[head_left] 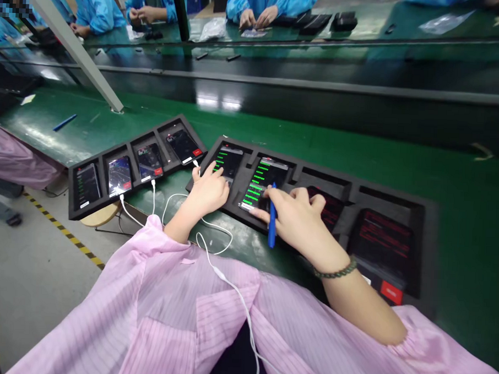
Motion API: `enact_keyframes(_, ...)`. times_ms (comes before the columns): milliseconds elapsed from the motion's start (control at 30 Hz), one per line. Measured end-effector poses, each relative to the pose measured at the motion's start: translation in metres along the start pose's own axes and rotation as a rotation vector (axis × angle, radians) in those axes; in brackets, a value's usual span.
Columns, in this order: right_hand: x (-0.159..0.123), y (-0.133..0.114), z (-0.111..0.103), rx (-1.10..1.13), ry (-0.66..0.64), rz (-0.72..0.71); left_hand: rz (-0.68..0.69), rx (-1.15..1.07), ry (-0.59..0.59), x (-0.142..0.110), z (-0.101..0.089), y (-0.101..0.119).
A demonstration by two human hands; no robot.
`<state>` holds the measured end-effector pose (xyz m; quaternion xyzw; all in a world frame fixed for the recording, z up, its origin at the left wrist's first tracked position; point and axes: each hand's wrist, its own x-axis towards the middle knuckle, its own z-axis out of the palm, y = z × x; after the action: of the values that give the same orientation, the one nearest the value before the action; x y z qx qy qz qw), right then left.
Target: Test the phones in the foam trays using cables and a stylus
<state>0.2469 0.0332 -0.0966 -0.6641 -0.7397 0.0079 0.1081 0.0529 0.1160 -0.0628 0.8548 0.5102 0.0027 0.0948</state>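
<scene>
So closest in, a pink striped smock (165, 315) is filling the view, with a white cable (244, 302) trailing down over it. The right hand (262, 201) is holding a blue pen (272, 226) tucked in its fingers, thumb and index finger sitting a bit apart over the green-lined phone (261, 182) in the near tray (248, 223). A dark braided bracelet (337, 271) is circling that wrist.

Same tray: a red-text phone (381, 242) is lying at the right end, a darker phone (331, 204) is sitting partly hidden under the right hand, and the leftmost phone (231, 160) is showing green lines too. The left hand (211, 174) is reaching over that one, fingers loosely spread; can't tell if they're actually touching the glass.

Off to the left, a second tray (102, 202) is angling away on the green tabletop (154, 104), carrying four phones, with white plugs sitting at the lower edges of some. Past it a loose pen (65, 122) is lying around. Way across, people in blue sleeves (278, 1) are working with their hands near black items (312, 23).
</scene>
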Motion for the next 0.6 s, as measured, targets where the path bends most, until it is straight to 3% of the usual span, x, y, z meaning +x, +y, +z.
enact_keyframes(233, -0.024, -0.012, 0.004, 0.055, 0.015, -0.125, -0.031, -0.046, -0.001, -0.031, 0.004, -0.004)
enact_keyframes(400, -0.035, 0.022, -0.006, 0.155, 0.127, -0.114, 0.068, -0.179, 0.100, -0.042, -0.004, -0.006)
enact_keyframes(467, -0.051, 0.045, -0.017, 0.188, 0.179, -0.024, 0.198, -0.383, -0.035, -0.047, -0.006, -0.003)
enact_keyframes(533, -0.071, 0.065, -0.031, 0.198, 0.221, 0.087, 0.306, -0.651, -0.323, -0.051, -0.003, 0.004)
enact_keyframes(600, -0.090, 0.074, -0.042, 0.199, 0.254, 0.146, 0.324, -0.854, -0.610, -0.054, 0.006, 0.014)
